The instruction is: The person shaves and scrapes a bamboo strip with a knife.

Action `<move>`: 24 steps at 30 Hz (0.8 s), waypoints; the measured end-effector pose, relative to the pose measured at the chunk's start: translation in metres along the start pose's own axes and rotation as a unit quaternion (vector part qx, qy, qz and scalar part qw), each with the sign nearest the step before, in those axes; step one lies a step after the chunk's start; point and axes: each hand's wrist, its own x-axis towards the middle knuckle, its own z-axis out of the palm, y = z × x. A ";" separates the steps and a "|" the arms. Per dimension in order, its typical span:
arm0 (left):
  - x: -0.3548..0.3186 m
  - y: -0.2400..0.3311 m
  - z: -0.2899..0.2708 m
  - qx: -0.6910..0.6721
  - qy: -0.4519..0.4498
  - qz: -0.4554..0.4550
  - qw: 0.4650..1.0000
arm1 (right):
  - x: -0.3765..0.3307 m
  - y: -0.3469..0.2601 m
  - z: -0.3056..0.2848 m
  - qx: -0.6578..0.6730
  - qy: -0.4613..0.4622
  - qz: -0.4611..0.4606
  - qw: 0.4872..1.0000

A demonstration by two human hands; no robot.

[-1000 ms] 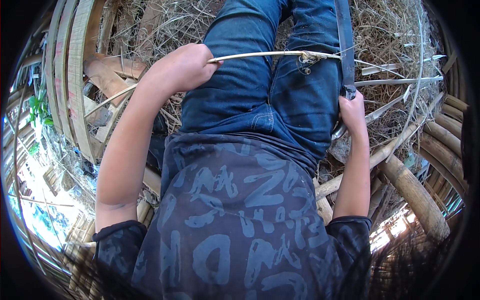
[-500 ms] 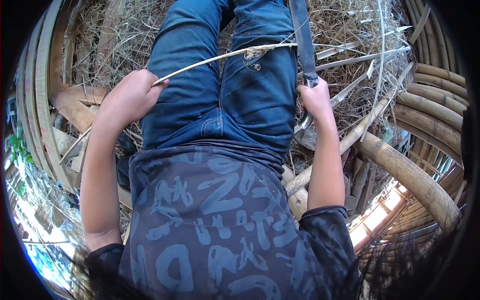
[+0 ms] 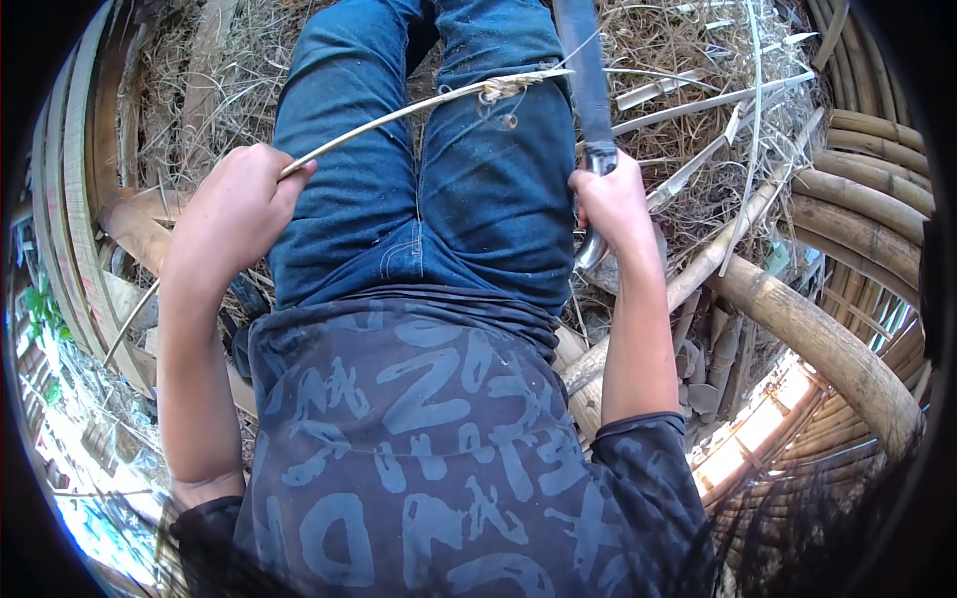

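My left hand [image 3: 234, 207] is closed around a thin, pale bamboo strip [image 3: 399, 114], which slants up across my jeans. Its tail shows behind my left wrist, and a tuft of curled, peeled fibre [image 3: 501, 88] clings near its far end. In my right hand [image 3: 615, 199], fingers wrapped round the handle, is a machete [image 3: 586, 88]. The long grey blade points away from me and is slightly blurred. The strip's far end meets the blade's left edge or lies just beside it; I cannot tell whether they touch.
Bamboo shavings [image 3: 688, 45] litter the ground around my legs. Bamboo poles [image 3: 812, 339] lie at the right, beside a curved wall of bamboo canes [image 3: 877, 189]. Wooden boards [image 3: 75, 199] stand along the left, with a short plank [image 3: 138, 227] near my left forearm.
My legs, both hands, the strip and the machete sit slightly further left in the picture. The blade looks more blurred. Both grips are the same.
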 end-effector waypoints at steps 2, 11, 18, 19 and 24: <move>0.007 -0.002 -0.005 -0.021 -0.049 -0.034 0.998 | -0.006 -0.005 0.003 -0.047 -0.017 -0.041 0.998; 0.016 -0.009 0.007 -0.021 0.013 0.059 0.998 | -0.007 0.000 0.012 -0.050 -0.003 -0.055 0.997; 0.013 -0.007 0.004 -0.024 -0.015 -0.006 1.000 | -0.002 0.003 0.007 0.013 -0.015 0.015 1.000; 0.016 -0.006 0.007 -0.022 -0.013 0.017 1.000 | -0.007 0.000 0.012 0.012 -0.006 0.014 1.000; 0.016 -0.005 0.002 -0.021 -0.039 -0.035 0.998 | -0.015 -0.002 0.023 0.039 -0.091 0.023 0.995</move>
